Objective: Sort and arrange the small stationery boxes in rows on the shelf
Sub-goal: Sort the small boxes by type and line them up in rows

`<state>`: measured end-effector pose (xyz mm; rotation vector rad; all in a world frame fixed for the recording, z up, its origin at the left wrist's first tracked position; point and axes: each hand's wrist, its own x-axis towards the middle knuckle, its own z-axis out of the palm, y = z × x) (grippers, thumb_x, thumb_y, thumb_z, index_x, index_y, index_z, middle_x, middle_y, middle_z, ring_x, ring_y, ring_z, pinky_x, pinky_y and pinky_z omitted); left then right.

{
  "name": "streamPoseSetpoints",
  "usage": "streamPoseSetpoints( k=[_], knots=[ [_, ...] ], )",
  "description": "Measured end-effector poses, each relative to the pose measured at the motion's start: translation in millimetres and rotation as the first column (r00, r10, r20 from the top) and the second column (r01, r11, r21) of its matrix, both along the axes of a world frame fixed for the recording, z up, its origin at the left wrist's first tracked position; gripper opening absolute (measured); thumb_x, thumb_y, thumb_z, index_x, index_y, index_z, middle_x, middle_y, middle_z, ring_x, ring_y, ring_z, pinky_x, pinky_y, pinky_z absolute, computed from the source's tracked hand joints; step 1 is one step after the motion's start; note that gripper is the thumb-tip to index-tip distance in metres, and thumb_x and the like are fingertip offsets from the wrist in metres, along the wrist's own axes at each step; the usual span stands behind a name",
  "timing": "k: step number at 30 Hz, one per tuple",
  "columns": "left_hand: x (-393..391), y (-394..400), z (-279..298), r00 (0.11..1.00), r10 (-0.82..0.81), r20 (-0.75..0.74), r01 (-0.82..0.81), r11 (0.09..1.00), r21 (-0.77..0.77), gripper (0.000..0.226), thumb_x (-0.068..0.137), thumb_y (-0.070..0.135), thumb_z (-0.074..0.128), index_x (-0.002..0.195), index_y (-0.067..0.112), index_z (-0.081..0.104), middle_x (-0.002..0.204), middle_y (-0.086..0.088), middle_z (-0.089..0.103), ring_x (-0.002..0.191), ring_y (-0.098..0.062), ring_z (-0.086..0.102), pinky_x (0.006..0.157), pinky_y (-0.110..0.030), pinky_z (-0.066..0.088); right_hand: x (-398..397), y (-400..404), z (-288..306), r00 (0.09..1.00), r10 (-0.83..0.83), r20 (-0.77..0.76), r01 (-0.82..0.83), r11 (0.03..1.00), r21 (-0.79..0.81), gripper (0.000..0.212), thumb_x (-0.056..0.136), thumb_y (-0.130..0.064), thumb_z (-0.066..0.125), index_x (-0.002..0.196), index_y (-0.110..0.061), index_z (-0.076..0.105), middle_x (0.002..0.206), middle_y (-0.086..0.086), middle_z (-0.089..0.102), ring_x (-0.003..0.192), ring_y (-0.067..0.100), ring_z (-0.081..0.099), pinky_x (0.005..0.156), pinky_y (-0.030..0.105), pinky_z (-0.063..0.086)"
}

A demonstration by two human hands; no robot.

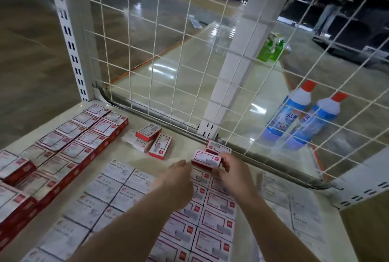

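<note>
Your right hand [228, 168] pinches a small red-and-white cardboard box [205, 159] near the white wire grid [189, 55]; your left hand [179, 174], fingers loosely curled, touches its left end.

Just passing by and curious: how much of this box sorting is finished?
Most looks done: red boxes sit in rows at left, white paper clip boxes in rows in the middle. In hand: the right hand holds a red box at the far end of a red-framed row, with the left hand beside it. Left: three loose boxes and one by the mesh.
</note>
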<state>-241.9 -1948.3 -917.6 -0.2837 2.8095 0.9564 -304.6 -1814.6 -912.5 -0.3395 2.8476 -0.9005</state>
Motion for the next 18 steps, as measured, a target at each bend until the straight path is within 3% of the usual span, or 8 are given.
streamPoseSetpoints(
  k=[4,8,11,15,18],
  knots=[
    [-4.8,-1.5,-5.3,0.999,0.037,-0.003,-0.037,0.997,0.07,0.03,0.091,0.013,0.048,0.12,0.022,0.054,0.115,0.005,0.053,0.104,-0.013,0.051,0.092,-0.027,0.048,-3.0,-3.4,-2.0,0.997,0.021,0.076,-0.021,1.0,-0.001,0.011,0.09,-0.02,0.057,0.1,-0.023,0.06,0.091,-0.006,0.06,0.072,0.001,0.053,0.059,0.014,0.043],
    [-7.0,-2.1,-7.0,0.998,0.054,-0.011,-0.053,0.996,0.074,0.028,0.092,0.014,0.048,0.117,0.023,0.056,0.111,0.006,0.052,0.1,-0.012,0.052,0.088,-0.027,0.049,-3.7,-6.5,0.6,0.995,0.025,0.097,-0.026,1.0,0.009,0.027,0.09,-0.022,0.057,0.117,-0.019,0.061,0.088,-0.011,0.052,0.08,0.005,0.052,0.072,0.017,0.043],
    [-8.1,-1.6,-8.5,0.998,0.056,-0.01,-0.055,0.994,0.094,0.027,0.092,0.014,0.048,0.116,0.023,0.056,0.111,0.007,0.052,0.1,-0.012,0.052,0.083,-0.022,0.047,-3.1,-6.7,1.6,0.997,0.055,0.063,-0.056,0.998,0.022,0.027,0.09,-0.025,0.057,0.115,-0.017,0.063,0.086,-0.011,0.052,0.078,0.004,0.049,0.064,0.01,0.037],
    [-9.5,-0.7,-9.3,0.997,0.079,0.003,-0.079,0.989,0.124,0.024,0.092,0.014,0.049,0.114,0.022,0.056,0.109,0.006,0.054,0.098,-0.014,0.055,0.079,-0.022,0.051,-0.8,-7.4,-0.4,0.997,0.069,0.045,-0.069,0.998,-0.003,0.029,0.09,-0.023,0.056,0.118,-0.017,0.061,0.09,-0.01,0.054,0.074,-0.002,0.045,0.06,0.007,0.035],
    [-9.1,-0.4,-10.7,0.996,0.083,0.023,-0.085,0.986,0.145,0.025,0.092,0.014,0.048,0.115,0.021,0.055,0.11,0.005,0.055,0.096,-0.012,0.057,0.076,-0.02,0.052,-0.3,-8.0,-3.0,0.997,0.069,0.042,-0.068,0.997,-0.021,0.028,0.091,-0.021,0.055,0.118,-0.018,0.06,0.105,-0.002,0.063,0.072,-0.005,0.045,0.057,0.008,0.036]
  ],
)
